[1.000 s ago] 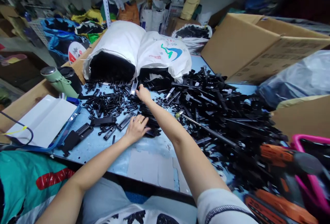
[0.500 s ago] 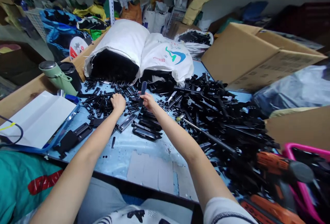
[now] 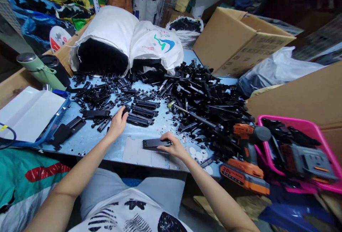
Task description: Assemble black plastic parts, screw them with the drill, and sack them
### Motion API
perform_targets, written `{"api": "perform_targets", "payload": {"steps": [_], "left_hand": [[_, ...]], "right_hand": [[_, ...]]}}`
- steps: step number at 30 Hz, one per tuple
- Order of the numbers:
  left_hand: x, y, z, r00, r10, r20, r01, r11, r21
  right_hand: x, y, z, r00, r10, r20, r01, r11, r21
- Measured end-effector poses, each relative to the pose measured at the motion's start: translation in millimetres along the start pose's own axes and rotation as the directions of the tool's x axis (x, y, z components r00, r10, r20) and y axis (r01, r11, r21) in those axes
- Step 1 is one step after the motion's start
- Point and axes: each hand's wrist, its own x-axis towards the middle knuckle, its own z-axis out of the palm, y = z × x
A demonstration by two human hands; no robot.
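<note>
My right hand (image 3: pixel 173 146) grips one end of a flat, dark rectangular plastic part (image 3: pixel 153 143), which lies over the pale cardboard pad (image 3: pixel 130 150) at the table's near edge. Further left, my left hand (image 3: pixel 118 122) has its fingers closed around a small black part (image 3: pixel 125 110), mostly hidden by them. Just right of that hand, several long black assembled parts (image 3: pixel 140 119) lie in a row. Behind the hands spreads a heap of small black pieces (image 3: pixel 98 95).
White sacks (image 3: pixel 107 22) spill black parts at the back. A larger black pile (image 3: pixel 205 100) covers the right, with a long-handled hammer-like tool (image 3: pixel 192 114) across it. An orange cordless drill (image 3: pixel 244 161) stands beside a pink basket (image 3: pixel 288 119). A green bottle (image 3: pixel 40 75) stands left.
My right hand has come down toward me, bringing the flat dark part from over the heap to the cardboard pad. My left hand has drawn back nearer. The view has shifted.
</note>
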Motion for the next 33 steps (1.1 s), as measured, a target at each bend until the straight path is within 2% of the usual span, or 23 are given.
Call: {"api": "perform_targets", "payload": {"steps": [2,3,5,7,8,10,11,13,15,18,21,25,27,30,33], "left_hand": [[-29,11,6.3,0.992,-0.064,0.112,0.078,0.989,-0.125],[-41,16,10.3,0.984,-0.079,0.157,0.107,0.978,-0.179],[-61,25,18.8,0.978,-0.077,0.194,0.126,0.958,-0.257],[-74,33,26.3,0.979,-0.059,0.197,0.117,0.947,-0.300],[-79,37,29.0,0.978,-0.055,0.201,0.116,0.944,-0.309],[-83,45,31.2,0.977,-0.056,0.206,0.120,0.942,-0.312],[-84,49,30.7,0.978,-0.051,0.202,0.112,0.946,-0.303],[-83,54,26.8,0.982,-0.013,0.186,0.063,0.963,-0.263],[-82,58,20.9,0.980,0.042,0.194,-0.001,0.979,-0.204],[-86,63,16.0,0.973,0.061,0.222,-0.035,0.992,-0.119],[-94,71,22.2,0.986,0.068,0.150,-0.054,0.994,-0.096],[-99,85,38.0,0.992,0.065,-0.107,-0.080,0.987,-0.139],[-96,88,42.1,0.982,0.076,-0.176,-0.104,0.983,-0.154],[-92,82,42.6,0.985,0.117,-0.128,-0.135,0.979,-0.149],[-96,69,41.6,0.997,0.030,-0.068,-0.035,0.998,-0.061]], "right_hand": [[-7,-3,-1,0.990,-0.059,0.131,0.085,0.976,-0.200],[-6,-8,3,0.983,-0.069,0.172,0.110,0.963,-0.245],[5,-20,18,0.989,-0.040,0.141,0.069,0.976,-0.208],[21,-31,36,0.997,0.069,0.023,-0.070,0.997,0.025],[28,-36,43,0.988,0.151,-0.009,-0.147,0.971,0.189],[38,-44,51,0.959,0.283,0.022,-0.258,0.834,0.487],[41,-46,51,0.949,0.309,0.061,-0.286,0.762,0.581],[41,-48,46,0.952,0.291,0.097,-0.281,0.701,0.655],[39,-47,36,0.971,0.225,0.078,-0.223,0.748,0.625],[35,-45,21,0.996,0.064,0.056,-0.082,0.894,0.440],[31,-48,18,1.000,-0.027,0.016,0.021,0.950,0.311],[27,-60,39,0.990,0.088,-0.115,-0.038,0.924,0.380],[24,-67,52,0.974,0.131,-0.183,-0.049,0.917,0.395],[24,-70,64,0.973,0.127,-0.191,-0.050,0.929,0.366],[33,-59,51,0.996,0.054,-0.064,-0.043,0.985,0.166]]}}
